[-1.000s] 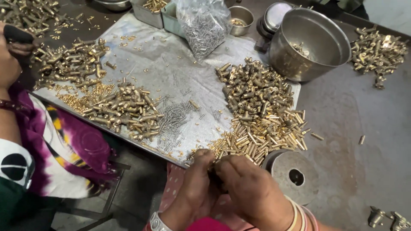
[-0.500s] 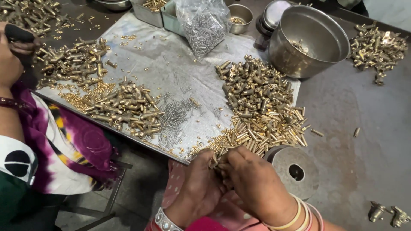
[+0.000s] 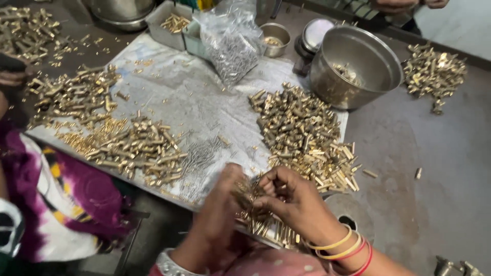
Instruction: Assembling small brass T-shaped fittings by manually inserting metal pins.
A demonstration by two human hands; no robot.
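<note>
A: What do the two hands have?

B: The left hand [image 3: 217, 214] and the right hand [image 3: 296, 202] meet low down, at about 6 o'clock. Between them is a small bunch of brass pins [image 3: 249, 197]. Both hands are closed around that bunch, fingers curled tight. I cannot see how many pins are inside.

A: Which way do the pins point?

B: It is a bit blurry. They look like they run from 11 o'clock down to 5 o'clock, slanting across the hands.

A: Where is the big pile?

B: The big brass pile [image 3: 302, 133] is up from the hands, toward 1 o'clock. It lies on the pale sheet [image 3: 179, 97]. The right hand is nearer to it, and its fingertips are just beside the pile's low edge. The left hand is farther off.

A: What else is close?

B: A row of brass pieces [image 3: 271, 230] lies right under the hands. A patch of thin grey wires [image 3: 199, 158] is at 10 o'clock from the left hand, near it.

A: And far away?

B: A shiny steel pot [image 3: 358, 66] stands at 1 o'clock, past the big pile. A clear bag of grey pins [image 3: 232, 46] is at 12 o'clock. Another brass heap [image 3: 133, 145] is at 9 o'clock, next to another person in a purple and white cloth [image 3: 61, 204]
</note>
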